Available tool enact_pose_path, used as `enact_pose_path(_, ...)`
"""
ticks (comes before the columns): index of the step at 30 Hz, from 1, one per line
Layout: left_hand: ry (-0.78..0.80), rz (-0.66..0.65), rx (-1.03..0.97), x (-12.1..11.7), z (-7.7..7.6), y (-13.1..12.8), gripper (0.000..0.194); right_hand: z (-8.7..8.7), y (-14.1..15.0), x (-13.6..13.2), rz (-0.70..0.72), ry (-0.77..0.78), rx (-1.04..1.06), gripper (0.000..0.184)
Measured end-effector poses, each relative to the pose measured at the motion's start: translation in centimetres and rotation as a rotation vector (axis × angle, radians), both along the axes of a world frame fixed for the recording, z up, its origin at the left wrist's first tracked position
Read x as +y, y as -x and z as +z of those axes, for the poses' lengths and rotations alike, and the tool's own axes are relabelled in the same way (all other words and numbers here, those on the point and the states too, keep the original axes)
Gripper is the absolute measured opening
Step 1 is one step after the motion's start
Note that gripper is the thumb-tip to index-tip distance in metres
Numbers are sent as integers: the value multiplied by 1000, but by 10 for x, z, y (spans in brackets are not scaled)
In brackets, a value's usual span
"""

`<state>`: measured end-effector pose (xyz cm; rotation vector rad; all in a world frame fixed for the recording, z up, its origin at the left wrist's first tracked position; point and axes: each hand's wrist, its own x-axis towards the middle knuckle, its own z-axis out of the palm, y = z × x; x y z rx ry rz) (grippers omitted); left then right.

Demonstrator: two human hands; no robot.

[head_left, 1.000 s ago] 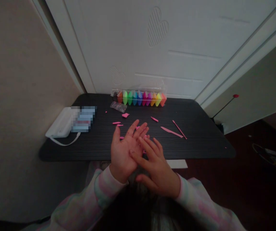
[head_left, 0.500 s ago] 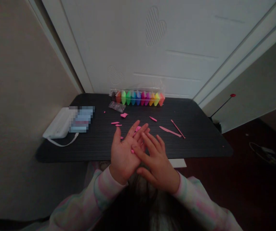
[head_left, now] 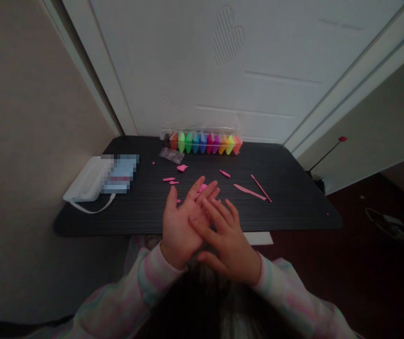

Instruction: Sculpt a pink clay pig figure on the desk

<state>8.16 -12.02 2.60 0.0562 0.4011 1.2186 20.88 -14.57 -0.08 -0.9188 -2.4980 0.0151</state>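
My left hand (head_left: 181,230) is held palm up over the front edge of the table, its fingers stretched out. Across that palm lies my right hand (head_left: 232,245), palm down with fingers apart, its index fingertip touching the left palm. Whatever is beneath that fingertip is hidden. Beyond the left fingers, a pink clay lump (head_left: 202,188) shows in part. Near it on the table are a flat pink clay piece (head_left: 182,167), a thin pink clay roll (head_left: 169,179) and another pink roll (head_left: 225,173). A pink plastic knife (head_left: 247,191) and a thin pink stick (head_left: 261,187) lie to the right.
A clear pack of many-coloured clay (head_left: 202,142) stands at the back of the dark table (head_left: 293,207), against a white door (head_left: 187,56). A crumpled clear wrapper (head_left: 171,155) lies before it. On the left is a white device (head_left: 89,181) with a cable.
My right hand has shifted slightly left and down across the left palm. The small pink clay ball seen there earlier is now out of sight under the index finger.
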Motion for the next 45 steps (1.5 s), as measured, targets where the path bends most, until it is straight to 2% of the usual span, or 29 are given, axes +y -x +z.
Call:
enact_pose_path(2,3,-5,3,0,0,0,57,0,0,1,-29,19,-4,59)
enact_pose_path(5,-27,-5,-15,-1,-1,0,58,1,-1,1,47,-8,-11,61)
enact_pose_path(9,-26,-9,-23,-1,-3,1,56,1,-2,2,-20,-1,-19,59)
enact_pose_path(13,-25,-11,-34,0,-4,0,57,0,-2,1,67,-35,-30,63)
enact_pose_path(17,-2,-22,-26,0,-3,0,56,1,-1,2,-15,-3,-23,60)
enact_pose_path(21,-17,-13,-25,0,-3,1,57,1,-1,3,69,-29,-18,61)
enact_pose_path(25,-9,-13,-7,0,-3,1,56,1,0,4,0,-1,-19,59)
enact_pose_path(28,-17,-10,-16,-1,-2,1,57,2,0,4,69,-17,-28,61)
enact_pose_path(32,-5,-29,-13,-1,-2,0,56,3,0,3,-17,23,-26,57)
enact_pose_path(36,-9,-23,-36,-1,-1,0,57,3,-1,3,89,-6,-23,60)
enact_pose_path(40,5,-31,-40,-1,1,-1,57,3,-1,5,10,29,-13,58)
enact_pose_path(43,5,-35,-35,-1,3,-1,58,3,-1,6,82,6,-33,60)
enact_pose_path(45,6,-37,-36,-1,3,-1,58,4,0,7,71,-1,-32,59)
